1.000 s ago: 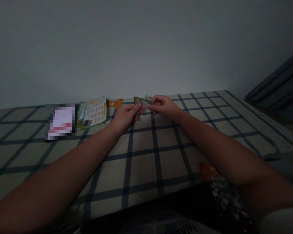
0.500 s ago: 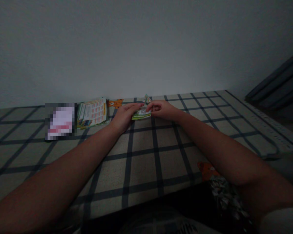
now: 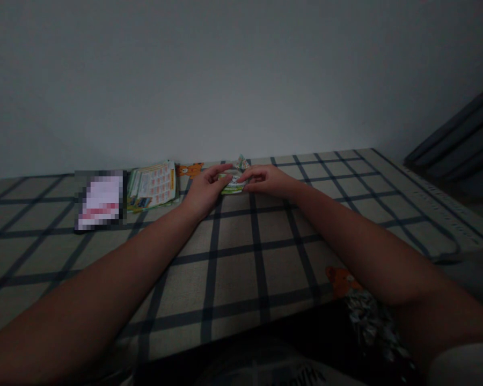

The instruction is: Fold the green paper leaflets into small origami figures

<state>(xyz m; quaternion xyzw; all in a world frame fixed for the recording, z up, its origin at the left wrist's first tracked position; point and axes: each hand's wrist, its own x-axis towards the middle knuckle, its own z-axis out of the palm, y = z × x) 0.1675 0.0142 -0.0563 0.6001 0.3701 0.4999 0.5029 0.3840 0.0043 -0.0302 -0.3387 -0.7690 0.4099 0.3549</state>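
Note:
A small green and white printed paper (image 3: 232, 185) is between my two hands at the far side of the table, and it looks slightly bent. My left hand (image 3: 206, 188) grips its left edge, with the thumb on the near side and the fingers behind. At the right edge, the bent fingers and thumb of my right hand (image 3: 266, 178) pinch the paper. Just beyond the hands stands a small folded paper piece (image 3: 242, 161). The fingertips behind the paper are partly hidden.
A stack of printed leaflets (image 3: 153, 185) lies left of my hands, beside a phone-like object (image 3: 101, 201) blurred by pixels. The checked tablecloth (image 3: 233, 273) reaches the wall (image 3: 241, 80). At lower right is a heap of crumpled or folded paper bits (image 3: 372, 324).
My left thumb has come down onto the paper's near side. The paper, flatter before, has curved and shifted slightly. My right fingers have moved a little along its edge.

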